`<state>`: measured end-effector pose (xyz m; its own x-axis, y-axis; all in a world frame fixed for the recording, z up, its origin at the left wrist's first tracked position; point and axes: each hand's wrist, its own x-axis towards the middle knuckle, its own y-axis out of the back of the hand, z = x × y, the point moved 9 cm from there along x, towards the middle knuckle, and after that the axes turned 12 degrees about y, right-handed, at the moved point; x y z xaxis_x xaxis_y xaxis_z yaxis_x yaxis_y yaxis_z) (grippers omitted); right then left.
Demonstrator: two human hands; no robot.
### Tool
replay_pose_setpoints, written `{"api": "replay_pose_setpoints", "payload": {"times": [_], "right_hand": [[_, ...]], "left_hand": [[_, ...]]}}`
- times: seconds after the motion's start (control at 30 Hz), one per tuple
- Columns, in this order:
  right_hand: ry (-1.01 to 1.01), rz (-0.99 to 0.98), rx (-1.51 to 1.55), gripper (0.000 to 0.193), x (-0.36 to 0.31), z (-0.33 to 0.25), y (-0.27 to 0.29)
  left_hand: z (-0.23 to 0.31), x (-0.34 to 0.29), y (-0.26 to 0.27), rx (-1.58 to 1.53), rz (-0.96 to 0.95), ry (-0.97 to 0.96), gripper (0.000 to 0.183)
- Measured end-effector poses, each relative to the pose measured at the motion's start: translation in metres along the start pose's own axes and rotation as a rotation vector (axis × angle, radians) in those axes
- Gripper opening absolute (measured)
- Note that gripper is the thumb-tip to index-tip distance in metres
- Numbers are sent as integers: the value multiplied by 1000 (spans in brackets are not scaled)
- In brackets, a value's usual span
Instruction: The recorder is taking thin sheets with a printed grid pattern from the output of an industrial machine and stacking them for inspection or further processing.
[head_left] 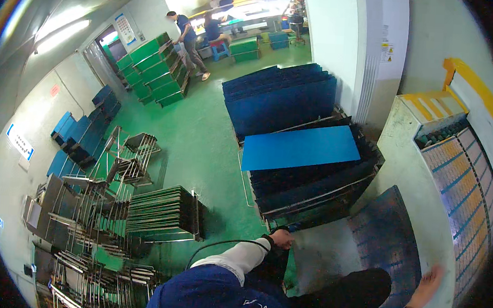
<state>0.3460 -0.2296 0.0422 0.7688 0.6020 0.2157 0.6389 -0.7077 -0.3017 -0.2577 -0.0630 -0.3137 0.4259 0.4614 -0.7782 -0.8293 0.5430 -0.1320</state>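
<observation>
My left hand [281, 239] is closed on the left edge of a thin grey sheet [325, 252], with a dark cord running from around that wrist. Against the sheet's right side lies a dark panel [385, 236] with repeated rows of a pattern; I cannot tell whether the two are one piece. My right hand [429, 281] grips the right edge of the patterned panel, its fingers partly hidden and blurred. Just beyond the sheet, a rack [317, 199] holds dark panels on edge, with a flat blue board [300, 149] lying across its top.
To the right, a machine [412, 116] carries rows of patterned panels [461, 195]. More blue boards [280, 102] stand behind the rack. Metal racks [127, 158] and a rack of upright panels [164, 214] fill the left. A person [186, 34] stands by green crates [158, 72].
</observation>
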Motion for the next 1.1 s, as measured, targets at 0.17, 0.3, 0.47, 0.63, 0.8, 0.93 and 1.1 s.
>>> {"api": "replay_pose_setpoints", "payload": {"times": [0.17,0.3,0.47,0.63,0.8,0.93,1.1], "right_hand": [[124,424,-626,39,-50,9,175],[123,473,-740,38,-82,0,208],[127,461,-745,38,-101,-1,213],[77,370,-687,38,-106,28,191],[141,394,-756,39,-125,-2,209],[162,354,-922,37,-129,-30,193],[-9,123,-1009,38,-126,-34,143]], "left_hand": [[40,1,-9,1140,372,-334,20],[60,-21,-29,1074,301,-623,30],[68,-13,-33,706,216,-246,40],[30,-38,2,734,198,-458,24],[77,-33,-39,823,201,-376,42],[72,-8,-42,685,130,-365,34],[14,29,5,589,71,-469,24]]}}
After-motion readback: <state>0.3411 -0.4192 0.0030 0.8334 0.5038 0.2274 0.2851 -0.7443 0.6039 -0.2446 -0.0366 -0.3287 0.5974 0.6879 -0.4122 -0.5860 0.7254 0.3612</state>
